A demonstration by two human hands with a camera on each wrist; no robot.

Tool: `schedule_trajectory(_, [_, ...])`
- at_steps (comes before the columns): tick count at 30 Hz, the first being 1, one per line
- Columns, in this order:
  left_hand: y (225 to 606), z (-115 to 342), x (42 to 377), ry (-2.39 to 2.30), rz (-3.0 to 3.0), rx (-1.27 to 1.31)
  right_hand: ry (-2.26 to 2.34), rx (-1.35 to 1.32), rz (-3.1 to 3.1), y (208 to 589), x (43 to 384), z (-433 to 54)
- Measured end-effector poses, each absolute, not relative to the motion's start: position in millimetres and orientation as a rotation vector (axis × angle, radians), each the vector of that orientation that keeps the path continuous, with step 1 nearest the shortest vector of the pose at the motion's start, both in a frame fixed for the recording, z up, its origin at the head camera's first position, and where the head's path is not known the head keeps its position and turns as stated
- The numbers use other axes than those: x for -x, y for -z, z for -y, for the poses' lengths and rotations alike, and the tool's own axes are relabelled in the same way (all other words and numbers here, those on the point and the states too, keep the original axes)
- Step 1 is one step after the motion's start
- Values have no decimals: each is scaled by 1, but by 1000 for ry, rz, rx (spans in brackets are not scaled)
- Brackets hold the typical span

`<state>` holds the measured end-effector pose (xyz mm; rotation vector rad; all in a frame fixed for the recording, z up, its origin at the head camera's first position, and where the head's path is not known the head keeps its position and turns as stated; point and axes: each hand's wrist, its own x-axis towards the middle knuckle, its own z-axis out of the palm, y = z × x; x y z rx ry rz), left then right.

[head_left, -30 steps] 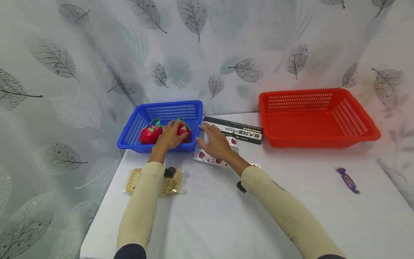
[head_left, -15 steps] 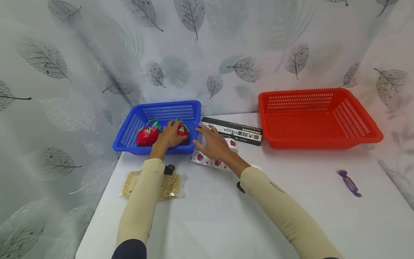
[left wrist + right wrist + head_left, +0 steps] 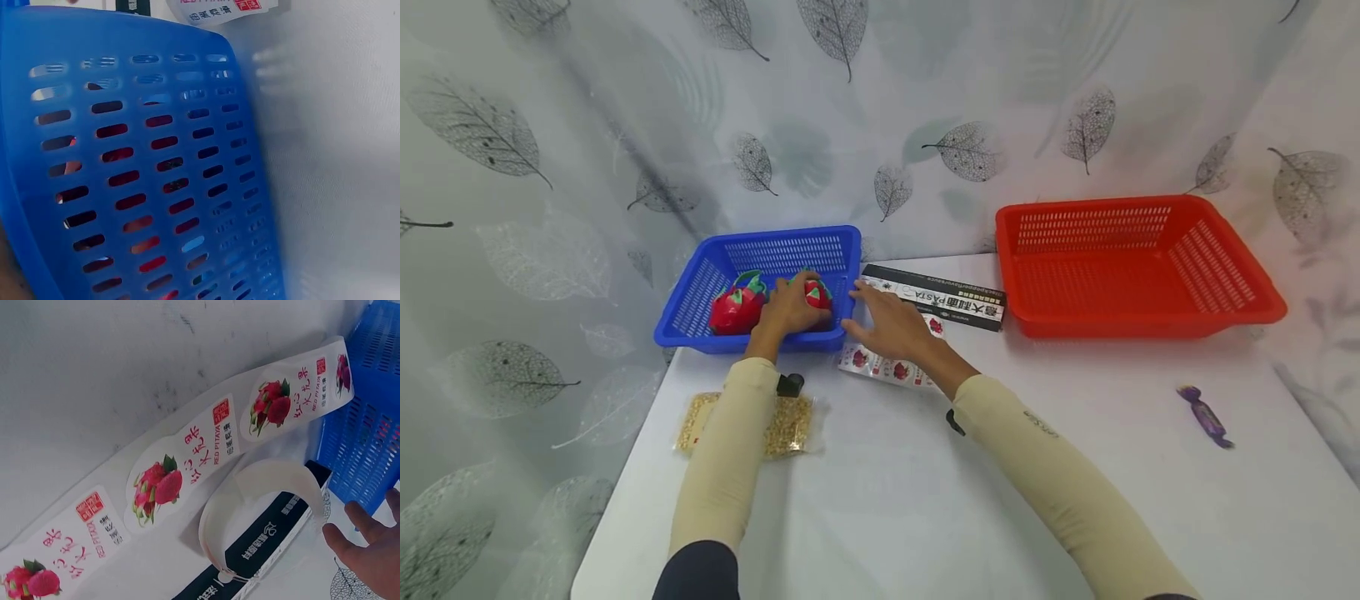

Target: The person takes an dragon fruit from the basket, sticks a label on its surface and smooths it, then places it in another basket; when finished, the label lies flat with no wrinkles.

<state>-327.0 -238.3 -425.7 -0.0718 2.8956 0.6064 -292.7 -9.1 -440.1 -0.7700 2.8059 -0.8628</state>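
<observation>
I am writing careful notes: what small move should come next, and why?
Probably the left hand should secure the rightmost red fruit and lift it slightly: the hand reaches over that fruit inside the blue basket, while the open right hand, beside the basket, holds nothing.

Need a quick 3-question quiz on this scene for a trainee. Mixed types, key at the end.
1. True or false: the purple candy lies inside the red basket.
2. In the head view, the left hand is at: A. the pasta box; B. the right-hand dragon fruit in the blue basket; C. the bag of yellow kernels.
3. Fill the gap: in the right wrist view, the label strip reads "RED ____".

Key:
1. False; it lies on the tabletop.
2. B.
3. PITAYA.
</observation>
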Motion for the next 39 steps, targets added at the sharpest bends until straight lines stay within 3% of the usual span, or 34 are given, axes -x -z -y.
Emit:
schedule_trajectory(5, [421, 243, 324, -647, -2978, 117, 838, 770, -2756, 435, 294, 8])
schedule_trajectory(12, [381, 229, 308, -795, -3110, 136, 812, 790, -2752, 426, 302, 3])
schedule_trajectory(23, [345, 197, 218, -994, -3072, 19, 785, 901, -2728, 431, 301, -7])
schedule_trajectory(32, [362, 162, 130, -1124, -2925, -36, 776, 1040, -2697, 428, 307, -29])
schedule_trajectory(39, [401, 140, 109, -1102, -2921, -59, 868, 957, -2707, 426, 305, -53])
